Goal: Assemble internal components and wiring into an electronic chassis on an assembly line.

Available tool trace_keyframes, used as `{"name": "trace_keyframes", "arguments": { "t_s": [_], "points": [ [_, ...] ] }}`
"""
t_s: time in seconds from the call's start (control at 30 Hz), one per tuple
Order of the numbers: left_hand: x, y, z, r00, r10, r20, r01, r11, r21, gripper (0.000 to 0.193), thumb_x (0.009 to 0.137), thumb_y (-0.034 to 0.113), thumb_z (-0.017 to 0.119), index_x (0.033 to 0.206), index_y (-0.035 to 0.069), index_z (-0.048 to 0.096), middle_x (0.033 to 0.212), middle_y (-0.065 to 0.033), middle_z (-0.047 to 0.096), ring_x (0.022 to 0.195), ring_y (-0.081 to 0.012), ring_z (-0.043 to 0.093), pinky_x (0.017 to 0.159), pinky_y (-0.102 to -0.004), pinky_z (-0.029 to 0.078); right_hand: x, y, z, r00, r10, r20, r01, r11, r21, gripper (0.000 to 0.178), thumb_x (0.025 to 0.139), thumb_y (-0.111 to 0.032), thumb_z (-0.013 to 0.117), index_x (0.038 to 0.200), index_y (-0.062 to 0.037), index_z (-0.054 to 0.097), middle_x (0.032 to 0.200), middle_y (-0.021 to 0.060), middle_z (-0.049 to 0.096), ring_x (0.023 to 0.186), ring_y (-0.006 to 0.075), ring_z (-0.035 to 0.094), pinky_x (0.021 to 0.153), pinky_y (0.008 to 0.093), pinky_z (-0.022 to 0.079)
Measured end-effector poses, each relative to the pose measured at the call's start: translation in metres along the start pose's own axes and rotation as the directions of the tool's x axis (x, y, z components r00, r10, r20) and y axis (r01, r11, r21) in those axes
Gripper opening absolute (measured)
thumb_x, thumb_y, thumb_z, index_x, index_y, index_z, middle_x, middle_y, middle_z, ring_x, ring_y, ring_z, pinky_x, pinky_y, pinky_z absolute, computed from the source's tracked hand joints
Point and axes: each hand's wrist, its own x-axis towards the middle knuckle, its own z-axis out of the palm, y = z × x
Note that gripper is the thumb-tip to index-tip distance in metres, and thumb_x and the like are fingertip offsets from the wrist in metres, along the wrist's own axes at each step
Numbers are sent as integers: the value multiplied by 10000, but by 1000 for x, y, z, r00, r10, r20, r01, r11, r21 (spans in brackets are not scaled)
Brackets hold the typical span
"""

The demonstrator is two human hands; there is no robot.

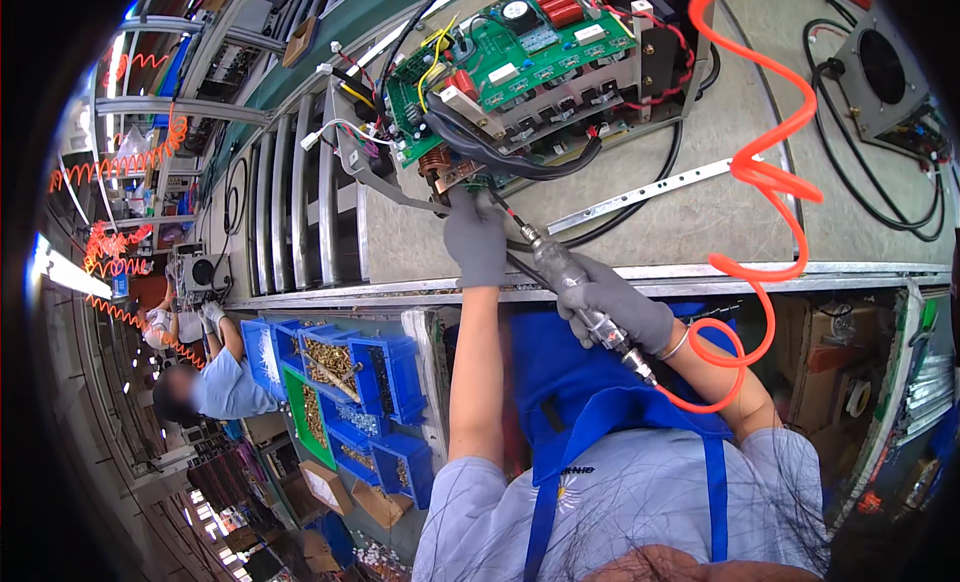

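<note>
My right hand (pixel 622 304), in a grey glove, is wrapped round a pneumatic screwdriver (pixel 562 267). The tool's thin bit points up and left, ending beside the fingers of my left hand (pixel 476 242). That hand, also gloved, has its fingers drawn together at the lower corner of an open electronic unit, just below a copper coil (pixel 436 162). Whatever they pinch is hidden. A green circuit board (pixel 545 57) tops the unit, and a thick black cable (pixel 520 165) runs along its near side. A grey metal panel (pixel 352 147) stands at its left end.
A coiled orange air hose (pixel 770 182) hangs at right and joins the screwdriver. A drilled metal strip (pixel 640 195) lies on the bench. Another unit with a fan (pixel 884 67) stands far right. Metal rollers (pixel 297 202) and blue screw bins (pixel 402 380) are at left; a co-worker (pixel 235 372) sits beyond.
</note>
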Motion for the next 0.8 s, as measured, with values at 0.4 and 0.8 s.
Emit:
{"name": "trace_keyframes", "arguments": {
  "t_s": [0.4, 0.8],
  "points": [
    [22, -12, -45, 990, 102, 97, -73, 963, -260, 860, 700, 114, 808, 1428, -5, 366, 1343, -171, 523, 1246, -267, 505, 1079, -374, 374, 1, -3, 5, 1000, 23, -17, -23, 1000, -2, 610, 808, -264, 655, 1290, 7, 398, 795, 83, 543, 535, 139, 582, 453, 279, 505],
    [25, -7, -26, 970, 225, 96, -191, 942, -276, 922, 665, 157, 846, 1437, 28, 360, 1335, -154, 503, 1193, -277, 519, 984, -387, 444, -8, 16, 16, 975, -52, -217, 11, 982, -187, 746, 800, -167, 663, 1437, -24, 302, 841, 81, 548, 553, 142, 579, 452, 284, 484]
  ]
}}
